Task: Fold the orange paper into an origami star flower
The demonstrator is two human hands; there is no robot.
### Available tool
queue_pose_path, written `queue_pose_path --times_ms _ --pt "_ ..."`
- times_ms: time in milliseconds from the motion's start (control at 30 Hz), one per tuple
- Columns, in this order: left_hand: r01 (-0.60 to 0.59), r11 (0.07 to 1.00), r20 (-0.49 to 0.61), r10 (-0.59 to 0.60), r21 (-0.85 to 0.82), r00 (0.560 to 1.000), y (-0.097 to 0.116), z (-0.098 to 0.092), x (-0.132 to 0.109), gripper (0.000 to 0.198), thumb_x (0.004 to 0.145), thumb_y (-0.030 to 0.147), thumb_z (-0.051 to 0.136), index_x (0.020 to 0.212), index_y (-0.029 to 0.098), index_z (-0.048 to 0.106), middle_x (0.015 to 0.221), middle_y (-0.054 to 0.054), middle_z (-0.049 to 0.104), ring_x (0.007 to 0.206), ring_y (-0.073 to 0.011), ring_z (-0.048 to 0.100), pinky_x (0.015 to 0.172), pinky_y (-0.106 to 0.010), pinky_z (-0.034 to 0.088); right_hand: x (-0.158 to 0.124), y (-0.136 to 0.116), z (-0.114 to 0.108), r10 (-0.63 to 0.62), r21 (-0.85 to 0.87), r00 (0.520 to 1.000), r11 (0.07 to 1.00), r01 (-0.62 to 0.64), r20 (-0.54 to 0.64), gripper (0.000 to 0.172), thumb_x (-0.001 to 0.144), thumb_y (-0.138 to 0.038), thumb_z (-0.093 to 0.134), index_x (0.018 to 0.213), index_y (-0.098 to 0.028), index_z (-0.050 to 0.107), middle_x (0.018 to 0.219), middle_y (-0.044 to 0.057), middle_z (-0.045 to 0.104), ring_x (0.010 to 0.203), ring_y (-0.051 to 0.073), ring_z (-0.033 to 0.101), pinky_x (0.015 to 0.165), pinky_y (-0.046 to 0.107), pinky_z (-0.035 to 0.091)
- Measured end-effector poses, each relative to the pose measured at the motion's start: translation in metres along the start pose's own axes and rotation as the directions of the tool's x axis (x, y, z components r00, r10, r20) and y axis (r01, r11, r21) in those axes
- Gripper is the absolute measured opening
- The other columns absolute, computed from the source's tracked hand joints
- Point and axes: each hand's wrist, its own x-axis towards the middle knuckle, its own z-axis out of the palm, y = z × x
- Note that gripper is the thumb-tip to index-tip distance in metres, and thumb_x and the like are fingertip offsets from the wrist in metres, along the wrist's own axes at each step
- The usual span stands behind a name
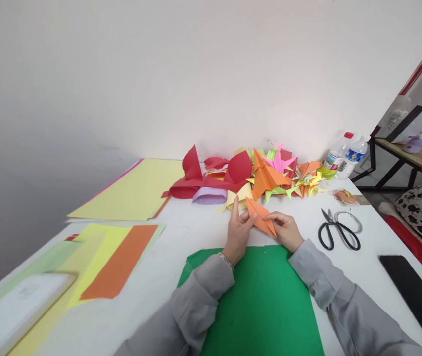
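Both my hands hold a folded orange paper piece (260, 216) just above the white table (181, 232). My left hand (237, 232) pinches its left side, with the forefinger stretched upward. My right hand (287, 230) grips its lower right end with curled fingers. A green paper sheet (262, 301) lies flat under my wrists. Grey sleeves cover both my forearms.
A heap of folded coloured paper shapes (266, 175) lies behind my hands by the wall. Black scissors (335, 230) and a tape ring (348, 221) lie to the right, a dark phone (414, 291) at the right edge. Two water bottles (344, 155) stand far right. Yellow and orange sheets (121, 257) lie left.
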Motion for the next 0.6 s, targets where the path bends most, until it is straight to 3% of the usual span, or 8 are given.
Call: queue_pose_path --times_ms 100,233,367,600 --pt "0.065 0.996 -0.023 -0.066 -0.060 0.998 -0.001 -0.001 0.002 0.080 0.067 0.032 0.073 0.136 0.017 0.035 0.081 -0.006 0.070 0.075 -0.0185 0.066 0.071 -0.031 0.051 0.000 -0.004 0.000 0.031 0.060 0.999 0.998 -0.032 0.021 0.012 0.066 -0.033 0.070 0.072 -0.023 0.073 0.075 0.003 0.070 0.070 0.019 0.063 0.068 0.031 0.050" --pt "0.039 0.999 -0.007 -0.039 -0.016 0.999 -0.003 -0.003 0.003 0.050 0.060 0.030 0.077 0.103 0.014 0.058 0.079 -0.006 0.069 0.081 -0.0209 0.066 0.076 -0.034 0.050 0.000 -0.005 -0.004 0.019 0.092 0.999 0.995 -0.023 0.039 0.011 0.066 -0.033 0.072 0.068 -0.022 0.072 0.075 0.003 0.070 0.071 0.017 0.063 0.070 0.031 0.049" --pt "0.000 1.000 0.019 -0.001 0.027 1.000 -0.004 -0.003 0.001 0.037 0.057 0.029 0.078 0.086 0.012 0.063 0.083 -0.007 0.070 0.083 -0.0203 0.064 0.079 -0.033 0.049 0.000 -0.005 -0.005 0.017 0.106 0.999 0.994 -0.021 0.035 0.014 0.063 -0.032 0.076 0.070 -0.021 0.071 0.074 0.003 0.069 0.069 0.016 0.062 0.067 0.029 0.049" --pt "0.070 0.997 -0.006 -0.070 -0.016 0.998 -0.003 -0.002 0.001 0.036 0.054 0.028 0.080 0.083 0.011 0.065 0.081 -0.008 0.070 0.074 -0.0196 0.063 0.068 -0.031 0.049 0.000 -0.011 -0.003 -0.004 0.047 1.000 0.999 0.004 -0.001 0.021 0.059 -0.031 0.079 0.077 -0.021 0.072 0.080 0.003 0.070 0.078 0.018 0.062 0.076 0.033 0.049"
